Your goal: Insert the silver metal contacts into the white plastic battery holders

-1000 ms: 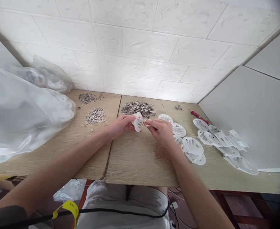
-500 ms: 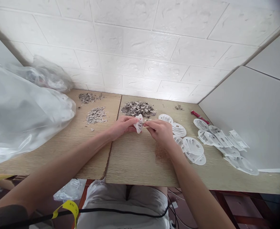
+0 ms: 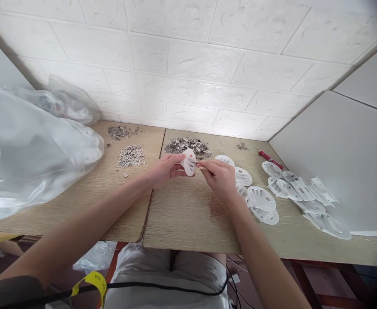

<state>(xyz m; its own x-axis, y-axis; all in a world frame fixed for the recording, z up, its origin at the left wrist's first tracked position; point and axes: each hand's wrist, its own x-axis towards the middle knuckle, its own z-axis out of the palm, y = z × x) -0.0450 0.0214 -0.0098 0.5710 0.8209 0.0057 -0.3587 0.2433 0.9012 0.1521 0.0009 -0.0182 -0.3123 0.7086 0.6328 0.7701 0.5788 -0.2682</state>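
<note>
My left hand (image 3: 169, 168) grips a white oval plastic plate with slots (image 3: 189, 163), tilted up above the table, thumb on one face and fingers behind. Close against the plate's right edge is my right hand (image 3: 218, 174), its fingertips pinched together. Something small and thin sits at those fingertips, too small to name. Just behind the plate lies a heap of small metal clips (image 3: 188, 145). To the right of my right hand, several similar white oval plates (image 3: 261, 198) overlap on the table, partly hidden by the wrist.
Two smaller heaps of metal pieces (image 3: 131, 155) lie on the left table section. A large clear plastic bag (image 3: 40, 150) fills the far left. More white plates (image 3: 289, 189) and a red tube-like object (image 3: 270, 159) lie right, near a grey panel (image 3: 345, 159). A black cable (image 3: 162, 289) crosses my lap.
The plate in my left hand has turned so that more of its slotted face shows, and it sits slightly higher. My right hand stays pinched beside it, and the view has shifted slightly.
</note>
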